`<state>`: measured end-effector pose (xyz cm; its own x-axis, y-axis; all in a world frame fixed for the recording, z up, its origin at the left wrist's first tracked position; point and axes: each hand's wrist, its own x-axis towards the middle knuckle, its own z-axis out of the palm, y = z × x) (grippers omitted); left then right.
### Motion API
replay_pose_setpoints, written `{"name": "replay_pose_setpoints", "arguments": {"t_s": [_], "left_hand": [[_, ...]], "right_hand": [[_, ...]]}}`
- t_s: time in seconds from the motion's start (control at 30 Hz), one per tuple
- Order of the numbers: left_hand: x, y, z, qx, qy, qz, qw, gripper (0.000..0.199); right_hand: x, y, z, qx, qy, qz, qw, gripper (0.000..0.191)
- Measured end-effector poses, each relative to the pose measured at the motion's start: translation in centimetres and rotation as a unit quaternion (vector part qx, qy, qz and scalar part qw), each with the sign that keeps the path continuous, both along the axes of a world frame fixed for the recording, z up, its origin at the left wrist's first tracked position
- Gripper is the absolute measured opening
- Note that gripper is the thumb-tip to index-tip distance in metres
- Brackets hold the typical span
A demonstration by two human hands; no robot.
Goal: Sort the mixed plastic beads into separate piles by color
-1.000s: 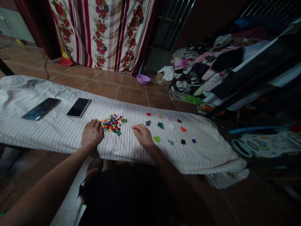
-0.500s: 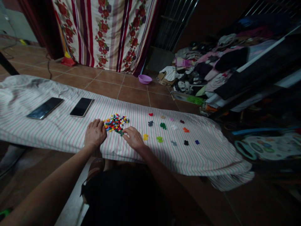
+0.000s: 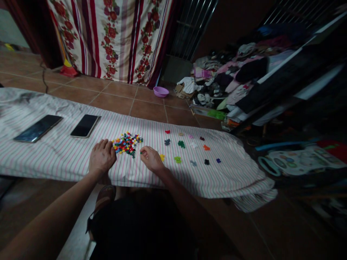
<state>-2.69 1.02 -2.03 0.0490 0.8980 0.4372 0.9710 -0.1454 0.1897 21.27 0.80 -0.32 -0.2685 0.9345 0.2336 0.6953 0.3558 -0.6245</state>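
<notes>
A heap of tiny multicoloured plastic pieces (image 3: pixel 127 143) lies on the striped cloth (image 3: pixel 130 171). At its left edge my left hand (image 3: pixel 102 157) rests on the cloth, fingers laid out and holding nothing. Just right of the heap, my right hand (image 3: pixel 151 159) has thumb and fingers pinched on a small dark green piece (image 3: pixel 141 153). Beyond that hand, little groups sorted by colour are spread out, among them dark green pieces (image 3: pixel 181 144), lime pieces (image 3: pixel 177 159), orange pieces (image 3: pixel 206 147) and black pieces (image 3: pixel 206 162). Yellow pieces (image 3: pixel 162 157) sit right beside my right hand.
Two phones, one dark (image 3: pixel 38 128) and one with a pale edge (image 3: pixel 85 125), lie on the cloth at left. Past the far edge, a purple basin (image 3: pixel 161 92) stands on the tiled floor. Clothes (image 3: pixel 230 77) are piled at the back right.
My right hand has drawn away from the heap's lower right edge, with a dark green piece between its fingers. My left hand stays by the heap. The whole view has shifted slightly.
</notes>
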Motion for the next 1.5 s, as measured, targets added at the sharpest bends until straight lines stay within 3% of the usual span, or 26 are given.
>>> {"name": "replay_pose_setpoints", "arguments": {"t_s": [0.37,0.63,0.77,1.13,1.5], "left_hand": [[-0.3,0.1,-0.2,0.009,0.014,-0.016,1.0,0.043],[-0.6,0.2,-0.7,0.022,0.023,-0.028,0.999,0.041],[-0.6,0.1,-0.7,0.016,0.028,-0.021,0.999,0.042],[-0.5,0.3,-1.0,0.031,0.004,-0.021,0.999,0.04],[-0.4,0.1,-0.5,0.023,0.008,-0.016,1.0,0.039]], "right_hand": [[7.5,1.6,1.1,0.071,0.032,-0.139,0.987,0.022],[15.0,3.8,0.7,0.089,-0.047,-0.288,0.952,0.027],[17.4,4.7,0.5,0.069,-0.083,-0.318,0.942,0.028],[18.9,7.2,-0.4,0.043,-0.129,-0.316,0.939,0.032],[18.9,7.1,-0.3,0.019,-0.115,-0.292,0.949,0.032]]}}
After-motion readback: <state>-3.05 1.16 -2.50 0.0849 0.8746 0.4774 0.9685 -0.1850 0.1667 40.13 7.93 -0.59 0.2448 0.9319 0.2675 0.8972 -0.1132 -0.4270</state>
